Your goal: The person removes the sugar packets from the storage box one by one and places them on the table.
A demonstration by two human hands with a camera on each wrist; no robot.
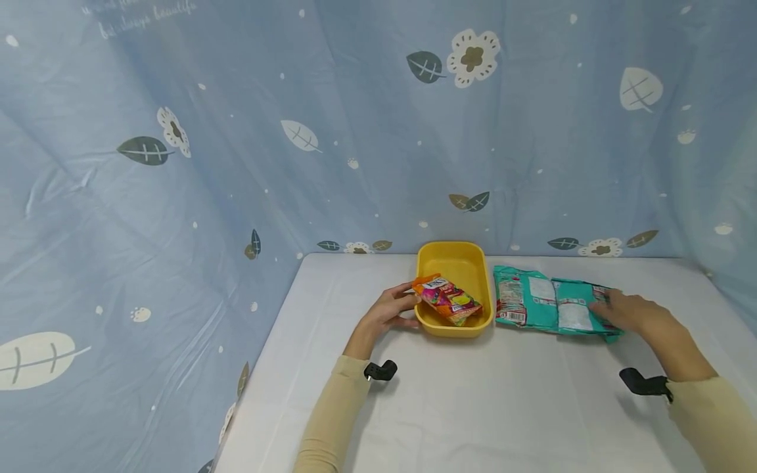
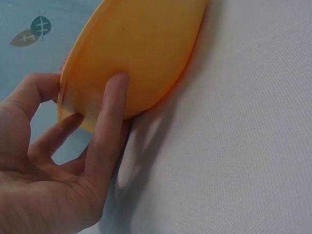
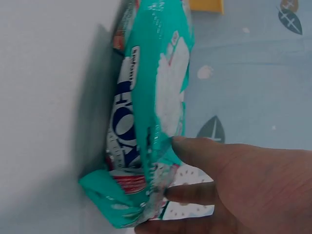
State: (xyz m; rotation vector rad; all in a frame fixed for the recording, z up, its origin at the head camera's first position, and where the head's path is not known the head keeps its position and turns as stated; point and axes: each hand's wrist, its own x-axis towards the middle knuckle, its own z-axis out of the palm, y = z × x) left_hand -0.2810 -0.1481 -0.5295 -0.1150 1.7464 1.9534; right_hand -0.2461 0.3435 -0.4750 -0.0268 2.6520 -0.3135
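The left hand is resting against the near left side of a yellow tub standing on the white tabletop. Its grip is wide and relaxed: in the left wrist view the fingers are lying straight along the tub's outer wall, with the thumb reaching up toward the rim. Just beyond those fingertips, inside the tub, a colourful snack packet is lying tilted, one orange end sticking over the rim close to the thumb.

The right hand is lying on the nearer of two teal packets, the right teal packet, well apart from the tub. Its grip is closing on that packet: the right wrist view is showing the fingers curling over the crumpled end of the packet while it is sitting on the tabletop. The left teal packet is lying flat just past the right hand's fingertips, between that hand and the tub, touching or overlapping its neighbour. A blue leaf-printed curtain is hanging behind everything.
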